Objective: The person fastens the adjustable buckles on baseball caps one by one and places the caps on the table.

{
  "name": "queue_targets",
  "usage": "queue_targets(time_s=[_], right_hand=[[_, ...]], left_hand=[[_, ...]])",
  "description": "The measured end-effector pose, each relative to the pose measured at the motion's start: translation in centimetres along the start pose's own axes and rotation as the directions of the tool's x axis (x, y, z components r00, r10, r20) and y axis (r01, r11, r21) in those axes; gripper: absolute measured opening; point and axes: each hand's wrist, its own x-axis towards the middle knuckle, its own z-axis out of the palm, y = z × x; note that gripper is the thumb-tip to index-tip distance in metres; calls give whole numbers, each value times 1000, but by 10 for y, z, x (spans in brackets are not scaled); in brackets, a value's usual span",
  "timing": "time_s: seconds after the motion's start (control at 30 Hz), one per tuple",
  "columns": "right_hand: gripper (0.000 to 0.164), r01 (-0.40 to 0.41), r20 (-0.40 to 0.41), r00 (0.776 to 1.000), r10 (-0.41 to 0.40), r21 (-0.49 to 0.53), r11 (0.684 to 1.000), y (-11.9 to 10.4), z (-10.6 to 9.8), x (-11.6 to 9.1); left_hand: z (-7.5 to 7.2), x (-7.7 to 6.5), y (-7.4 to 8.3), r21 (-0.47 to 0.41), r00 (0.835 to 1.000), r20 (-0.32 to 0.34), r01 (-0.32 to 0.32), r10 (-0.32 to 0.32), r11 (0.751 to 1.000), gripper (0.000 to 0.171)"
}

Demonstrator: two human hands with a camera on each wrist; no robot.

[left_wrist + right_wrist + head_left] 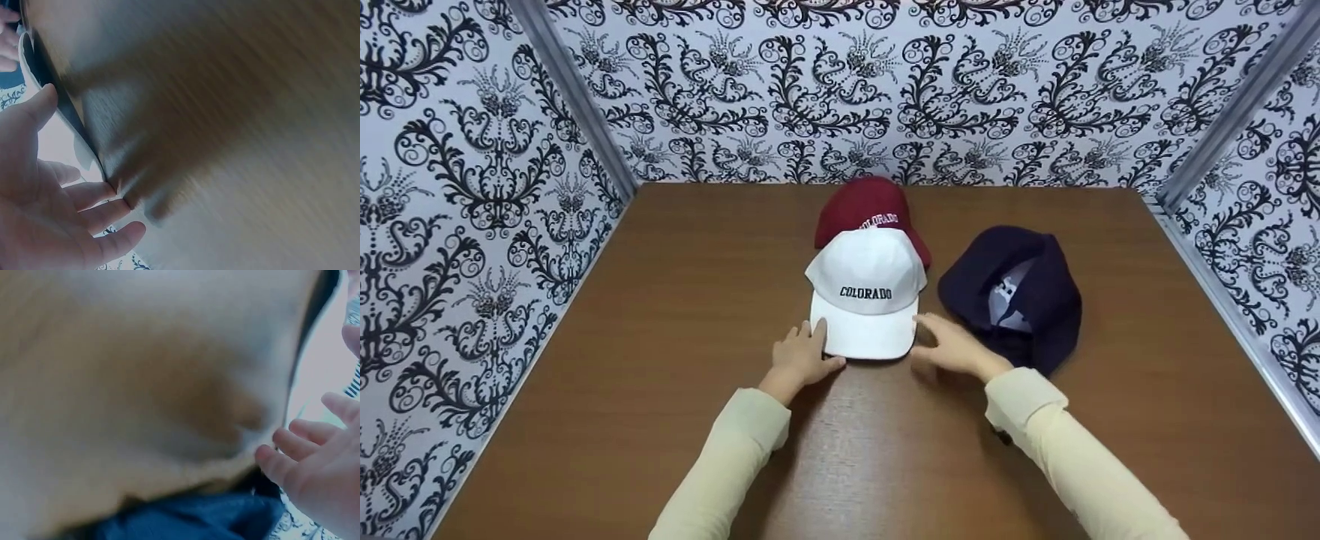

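A white baseball cap (870,259) with COLORADO in dark letters sits in the middle of the table, its brim toward me. My left hand (801,356) is at the left side of the brim, thumb near its front corner. In the left wrist view its loosely bent fingers (104,216) reach the brim's edge. On the other side, my right hand (956,349) has its fingertips right at the brim's right edge. The right wrist view shows those fingers (298,447) relaxed and spread beside the white brim (320,360).
Behind the white cap stands a red cap (859,206), also lettered and partly covered by it. A dark navy cap (1056,300) lies tipped over at the right, its inside showing, close to my right wrist. Patterned walls (840,90) enclose the brown wooden table (660,300).
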Motion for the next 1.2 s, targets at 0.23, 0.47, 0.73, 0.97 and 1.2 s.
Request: queue_targets(time_s=[0.23,0.47,0.73,0.97,1.2], right_hand=[[37,48,-351,933,-78,-95,994,-1,-39,1],[48,-83,-541,841,16,-98,992,17,-69,-7],[77,-391,-623,716,314,15,920,41,-81,-22],[92,-566,-436,677,593,207,798,67,-83,-38],[87,-598,-337,675,656,272,754,80,-78,-49]], left_hand=[[-1,0,0,18,1000,-2,9,-8,1000,77],[-1,-3,0,35,1000,-11,-3,3,999,77],[0,-4,0,35,1000,-23,-8,9,999,77],[1,-3,0,48,1000,-21,-3,4,999,76],[1,-3,0,35,1000,-21,-4,5,999,76]])
